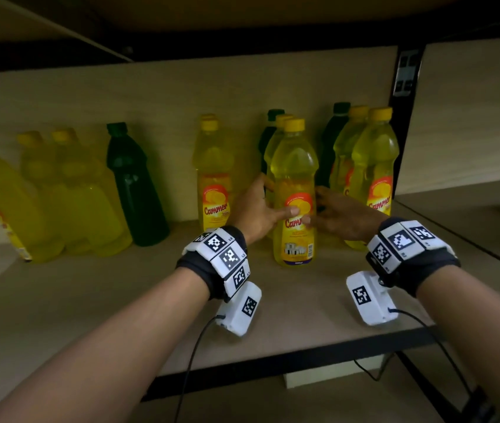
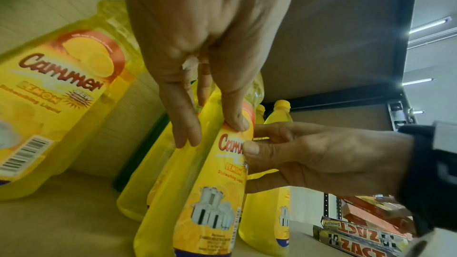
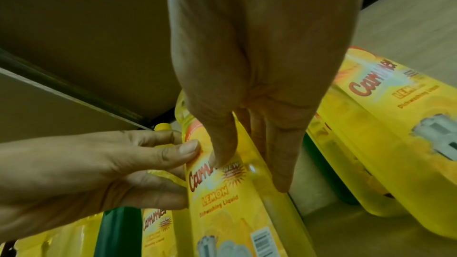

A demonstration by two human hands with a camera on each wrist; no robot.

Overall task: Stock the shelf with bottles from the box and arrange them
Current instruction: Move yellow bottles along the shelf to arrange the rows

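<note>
A yellow Cammer lemon bottle (image 1: pixel 296 193) stands upright on the wooden shelf (image 1: pixel 105 300), in front of another yellow bottle and a green one. My left hand (image 1: pixel 270 203) grips its left side with the thumb on the front label. From the right, my right hand (image 1: pixel 325 209) grips the other side, thumb on the label too. In the left wrist view the left hand (image 2: pixel 212 130) and the right hand (image 2: pixel 259 148) meet on the bottle (image 2: pixel 210 192). The right wrist view shows the right hand (image 3: pixel 249 171) wrapped round the same bottle (image 3: pixel 222 202).
A lone yellow bottle (image 1: pixel 213 178) stands to the left, then a green bottle (image 1: pixel 134 184) and several yellow ones (image 1: pixel 59 193). Yellow bottles (image 1: pixel 374 166) and a green one (image 1: pixel 334 141) crowd the right end beside a black upright (image 1: pixel 404 117). Flat boxes (image 2: pixel 358 241) lie on the neighbouring shelf.
</note>
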